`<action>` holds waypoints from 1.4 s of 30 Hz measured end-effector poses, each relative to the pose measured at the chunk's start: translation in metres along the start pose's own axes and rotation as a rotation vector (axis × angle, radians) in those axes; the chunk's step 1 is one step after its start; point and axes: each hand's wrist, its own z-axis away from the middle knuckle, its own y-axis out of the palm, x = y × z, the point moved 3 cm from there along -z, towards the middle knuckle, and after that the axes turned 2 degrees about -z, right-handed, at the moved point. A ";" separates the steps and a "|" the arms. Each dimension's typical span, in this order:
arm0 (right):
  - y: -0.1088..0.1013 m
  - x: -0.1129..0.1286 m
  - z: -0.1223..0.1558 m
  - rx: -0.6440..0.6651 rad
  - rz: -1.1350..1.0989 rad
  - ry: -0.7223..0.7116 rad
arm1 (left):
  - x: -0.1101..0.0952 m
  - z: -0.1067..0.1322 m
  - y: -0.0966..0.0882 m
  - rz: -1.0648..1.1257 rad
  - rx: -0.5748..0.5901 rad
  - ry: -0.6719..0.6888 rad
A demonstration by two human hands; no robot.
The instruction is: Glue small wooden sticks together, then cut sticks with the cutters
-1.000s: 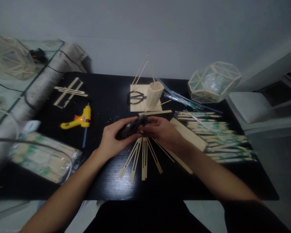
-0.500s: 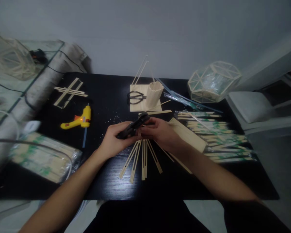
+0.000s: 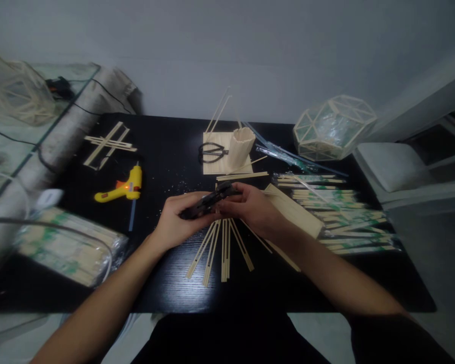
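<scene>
My left hand point(image 3: 178, 217) is closed around a black hand tool point(image 3: 202, 205), perhaps pliers or a cutter, slanted up to the right. At the tool's far end my right hand point(image 3: 252, 207) has its fingers pinched together, on what appears to be a thin wooden stick, mostly hidden by fingers and tool. Below both hands, narrow wooden sticks point(image 3: 225, 253) fan out on the dark table. Behind them a wooden cup of upright sticks point(image 3: 240, 146) stands on a square wooden board point(image 3: 220, 136), with black-handled scissors point(image 3: 211, 152) lying beside it.
To the left lie a yellow glue gun point(image 3: 127, 187), crossed sticks point(image 3: 108, 144) and a bagged stick bundle point(image 3: 68, 245). On the right are another wooden board point(image 3: 293, 210), wrapped stick packs point(image 3: 337, 212) and a faceted stick-framed shape point(image 3: 333, 129) at the dark table's point(image 3: 167, 283) back corner.
The upper end of the black tool has dipped slightly and moved a little toward my right hand. Both hands keep their hold; the table's things have stayed put.
</scene>
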 end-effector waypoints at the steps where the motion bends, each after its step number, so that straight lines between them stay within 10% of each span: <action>1: 0.000 0.000 0.000 0.003 -0.001 -0.002 | 0.000 0.000 0.000 -0.001 -0.003 0.002; 42: -0.001 0.008 0.002 -0.042 0.091 -0.066 | -0.002 -0.001 -0.002 0.001 0.053 0.040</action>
